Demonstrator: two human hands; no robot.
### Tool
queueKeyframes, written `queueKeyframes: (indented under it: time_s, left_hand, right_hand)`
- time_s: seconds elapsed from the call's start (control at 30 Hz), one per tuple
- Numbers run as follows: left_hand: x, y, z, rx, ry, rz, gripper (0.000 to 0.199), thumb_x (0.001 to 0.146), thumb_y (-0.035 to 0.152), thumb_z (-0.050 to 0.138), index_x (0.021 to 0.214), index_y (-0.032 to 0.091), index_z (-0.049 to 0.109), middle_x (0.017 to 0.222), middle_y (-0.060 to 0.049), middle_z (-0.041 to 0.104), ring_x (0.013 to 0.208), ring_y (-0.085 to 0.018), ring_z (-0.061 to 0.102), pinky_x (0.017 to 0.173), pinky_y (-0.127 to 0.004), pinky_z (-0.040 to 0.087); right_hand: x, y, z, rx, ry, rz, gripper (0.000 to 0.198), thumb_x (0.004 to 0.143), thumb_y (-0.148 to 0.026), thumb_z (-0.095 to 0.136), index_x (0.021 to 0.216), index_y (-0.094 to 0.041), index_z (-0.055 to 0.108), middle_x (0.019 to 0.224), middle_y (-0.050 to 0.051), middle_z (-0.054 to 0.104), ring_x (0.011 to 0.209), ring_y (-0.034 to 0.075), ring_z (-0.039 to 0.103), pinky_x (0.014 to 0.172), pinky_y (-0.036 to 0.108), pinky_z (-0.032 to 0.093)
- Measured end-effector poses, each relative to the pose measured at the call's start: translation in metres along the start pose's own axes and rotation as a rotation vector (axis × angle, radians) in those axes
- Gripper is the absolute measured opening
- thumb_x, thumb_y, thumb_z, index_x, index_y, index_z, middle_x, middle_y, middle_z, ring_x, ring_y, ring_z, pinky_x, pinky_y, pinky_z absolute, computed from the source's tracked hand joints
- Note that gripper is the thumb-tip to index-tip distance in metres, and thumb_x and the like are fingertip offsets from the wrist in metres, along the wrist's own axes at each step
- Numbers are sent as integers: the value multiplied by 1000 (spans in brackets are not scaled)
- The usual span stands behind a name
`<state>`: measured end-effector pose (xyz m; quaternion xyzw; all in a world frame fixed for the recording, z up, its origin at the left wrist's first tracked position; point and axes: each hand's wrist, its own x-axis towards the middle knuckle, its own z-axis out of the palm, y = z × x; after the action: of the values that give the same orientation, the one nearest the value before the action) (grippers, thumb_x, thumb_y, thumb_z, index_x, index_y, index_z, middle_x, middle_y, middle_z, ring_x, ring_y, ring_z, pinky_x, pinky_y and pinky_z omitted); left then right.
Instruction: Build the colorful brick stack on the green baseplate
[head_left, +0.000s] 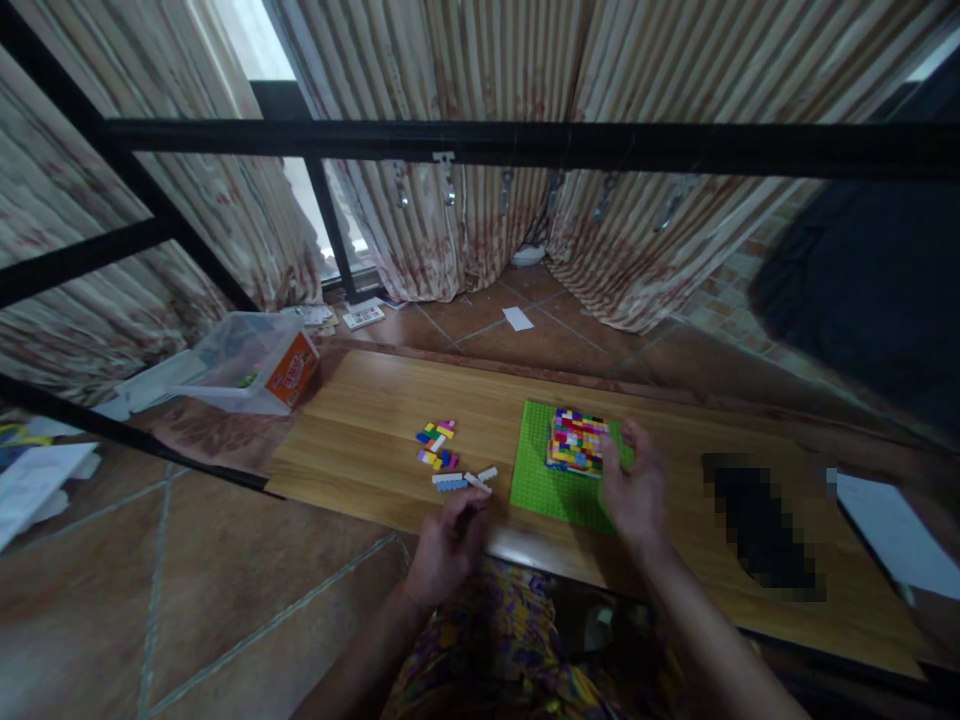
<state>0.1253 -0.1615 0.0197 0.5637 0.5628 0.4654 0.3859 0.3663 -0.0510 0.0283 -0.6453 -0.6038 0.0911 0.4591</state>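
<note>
A low block of multicoloured toy bricks [576, 440] stands on a green baseplate [536, 490]. At its right side is my right hand [636, 490], thumb against or very near the block and fingers apart, with the baseplate's right edge partly hidden beneath. My left hand [450, 550] is by the table's near edge, its fingers curled together. Their tips meet the end of a long white brick [478, 483]; whether they grip it is unclear. Another white brick [448, 479] and a light blue brick [451, 486] lie just beyond. Farther back is a small group of loose coloured bricks [437, 436].
All this rests on a long wooden table [360, 430]. A clear plastic bin [240, 360] with an orange label stands off its left end. A dark pixelated patch [765, 525] covers the right part. A black metal bar [480, 140] crosses in front of striped curtains [495, 60].
</note>
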Motion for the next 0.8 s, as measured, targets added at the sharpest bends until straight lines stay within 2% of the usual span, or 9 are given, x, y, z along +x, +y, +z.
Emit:
queueKeyframes:
  time_s: [0.03, 0.13, 0.23, 0.33, 0.5, 0.8]
  left_hand:
    - [-2, -1, -8, 44, 62, -13, 22, 88, 29, 53, 106, 19, 62, 95, -5, 67, 87, -17, 63, 80, -29, 49]
    - [-2, -5, -30, 196, 201, -39, 21, 87, 26, 54, 104, 19, 61, 92, -4, 68, 87, -18, 64, 82, -31, 50]
    - [4, -7, -43, 324, 220, -4, 21, 85, 22, 53, 105, 18, 60, 96, -6, 66, 90, -20, 63, 83, -34, 50]
    - [11, -9, -43, 419, 219, 37, 27, 82, 16, 53, 109, 19, 57, 103, -8, 63, 96, -21, 62, 87, -36, 50]
    - [17, -11, -39, 513, 188, -22, 38, 77, 13, 58, 114, 20, 56, 108, -8, 59, 96, -21, 61, 86, -35, 50]
    - [24, -8, -33, 625, 117, -101, 21, 84, 21, 57, 105, 24, 61, 108, -6, 63, 94, -21, 64, 77, -30, 48]
  right_hand:
    - [-7, -9, -3, -1, -35, -73, 41, 91, -45, 47, 118, -16, 58, 113, 15, 63, 107, 27, 57, 95, 48, 44]
    - [-32, -38, -1, 60, -252, -266, 26, 93, -33, 44, 107, -21, 64, 110, 10, 64, 107, 24, 58, 94, 41, 46]
    - [-54, -59, 18, 87, -459, -395, 26, 92, -21, 43, 106, -23, 65, 111, 8, 63, 106, 22, 57, 95, 39, 46]
    - [-64, -68, 38, 59, -559, -422, 29, 90, -14, 42, 107, -22, 65, 111, 8, 62, 106, 23, 56, 93, 39, 47]
    - [-68, -74, 51, 20, -568, -437, 26, 88, -15, 45, 104, -22, 64, 107, 8, 62, 101, 23, 56, 89, 38, 46]
    - [-89, -66, 65, -125, -525, -425, 13, 85, -19, 54, 93, -24, 63, 87, 6, 64, 87, 25, 55, 79, 39, 43]
